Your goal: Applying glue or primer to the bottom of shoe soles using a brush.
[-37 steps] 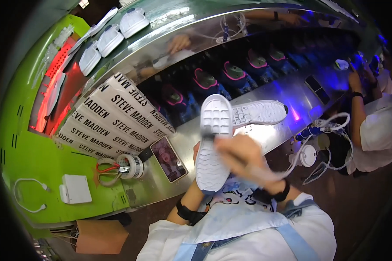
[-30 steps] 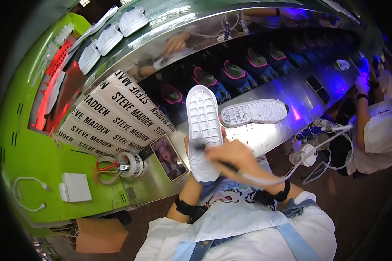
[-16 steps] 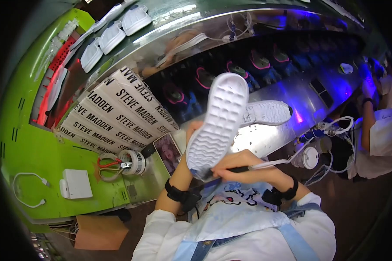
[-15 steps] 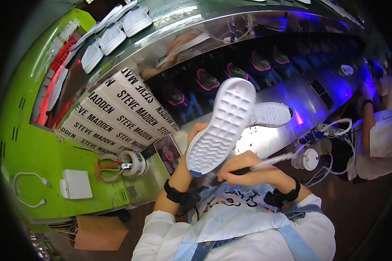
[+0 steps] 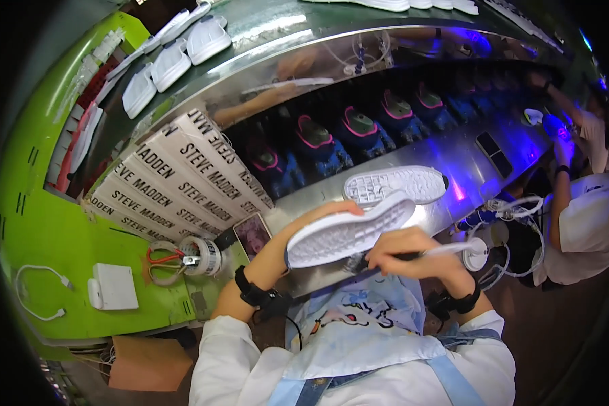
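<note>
My left hand (image 5: 321, 211) is closed around the far edge of a white shoe sole (image 5: 345, 238), held tilted above the metal bench. Its hollow, grid-patterned side and raised rim show. Just right of the sole, my right hand (image 5: 407, 254) grips a brush (image 5: 448, 250) by its dark and pale handle. The bristles are blurred beside the sole's near edge; I cannot tell whether they touch it. A second white sole (image 5: 407, 183) lies on the bench behind the held one.
Past the metal bench (image 5: 477, 193) runs a row of dark, pink-rimmed shoe uppers (image 5: 311, 132). A carton (image 5: 176, 176) and phone (image 5: 254, 233) stand left, near scissors (image 5: 161, 260) and tape (image 5: 203, 256). A white-lidded cup (image 5: 476, 254) and a co-worker's arm (image 5: 563, 193) are right.
My left hand has lowered the sole and tilted it from steep to nearly level. My right hand has shifted slightly right with the brush. The second sole is more exposed.
</note>
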Tool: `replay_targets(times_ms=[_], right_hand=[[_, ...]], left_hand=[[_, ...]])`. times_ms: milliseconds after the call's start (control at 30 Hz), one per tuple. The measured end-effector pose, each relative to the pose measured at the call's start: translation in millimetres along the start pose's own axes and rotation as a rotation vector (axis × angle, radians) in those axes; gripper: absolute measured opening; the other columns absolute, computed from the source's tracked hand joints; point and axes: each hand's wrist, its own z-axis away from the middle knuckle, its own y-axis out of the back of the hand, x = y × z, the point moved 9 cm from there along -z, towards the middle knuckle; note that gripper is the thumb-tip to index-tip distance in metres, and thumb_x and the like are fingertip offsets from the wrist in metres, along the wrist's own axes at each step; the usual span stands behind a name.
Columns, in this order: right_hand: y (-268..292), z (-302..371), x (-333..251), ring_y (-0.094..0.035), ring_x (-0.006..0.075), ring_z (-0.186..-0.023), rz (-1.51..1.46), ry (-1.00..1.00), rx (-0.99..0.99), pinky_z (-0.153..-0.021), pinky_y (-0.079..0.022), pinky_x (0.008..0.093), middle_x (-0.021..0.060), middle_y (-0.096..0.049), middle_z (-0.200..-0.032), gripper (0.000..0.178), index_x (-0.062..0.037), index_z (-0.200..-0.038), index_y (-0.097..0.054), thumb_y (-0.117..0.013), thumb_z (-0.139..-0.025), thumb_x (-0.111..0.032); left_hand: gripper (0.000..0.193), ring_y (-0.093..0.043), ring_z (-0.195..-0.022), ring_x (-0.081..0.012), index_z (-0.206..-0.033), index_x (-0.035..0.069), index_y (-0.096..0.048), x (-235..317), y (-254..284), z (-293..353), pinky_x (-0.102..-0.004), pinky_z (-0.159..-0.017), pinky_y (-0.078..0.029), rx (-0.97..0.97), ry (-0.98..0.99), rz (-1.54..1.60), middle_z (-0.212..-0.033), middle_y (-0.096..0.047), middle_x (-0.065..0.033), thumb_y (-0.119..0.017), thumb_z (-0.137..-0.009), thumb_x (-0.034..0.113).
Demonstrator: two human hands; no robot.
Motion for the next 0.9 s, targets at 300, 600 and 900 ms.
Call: replay_targets(times_ms=[300,600,900], right_hand=[[86.3,50.8,-0.1,-0.066,0.0183,-0.081,0.071,0.043,0.682,-0.071,-0.050,0.0289,0.0138,-0.067,-0.097,0.012,0.0016,-0.087,-0.067,-0.056,-0.082,0.001],[86.3,60.7,-30.2,-0.064,0.0242,-0.071,-0.409,0.399,0.899,-0.061,-0.053,0.0326,0.0217,-0.060,-0.103,0.017,0.0028,-0.090,-0.060,-0.049,-0.091,-0.011],[38.9,21.1,-17.8,-0.063,0.0207,-0.072,-0.512,0.164,0.719,-0.062,-0.053,0.0290,0.0220,-0.062,-0.101,0.027,0.0034,-0.095,-0.059,-0.057,-0.070,0.015]], left_hand=[[0.032,-0.063,-0.069,-0.0095,-0.099,0.001,-0.066,24.4,-25.2,54.2,-0.0192,-0.063,-0.049,0.217,-0.116,0.054,-0.084,-0.067,-0.0057,-0.060,-0.085,0.030],[0.042,-0.055,-0.105,-0.0285,-0.126,-0.005,-0.042,230.3,52.3,220.7,-0.0333,-0.077,-0.054,0.033,-1.285,0.323,-0.133,-0.043,-0.0243,-0.049,-0.095,0.022],[0.038,-0.065,-0.081,-0.0334,-0.094,-0.010,-0.060,368.3,193.3,376.0,-0.0438,-0.060,-0.053,1.682,-0.779,-0.894,-0.096,-0.062,-0.0241,-0.066,-0.075,0.022]])
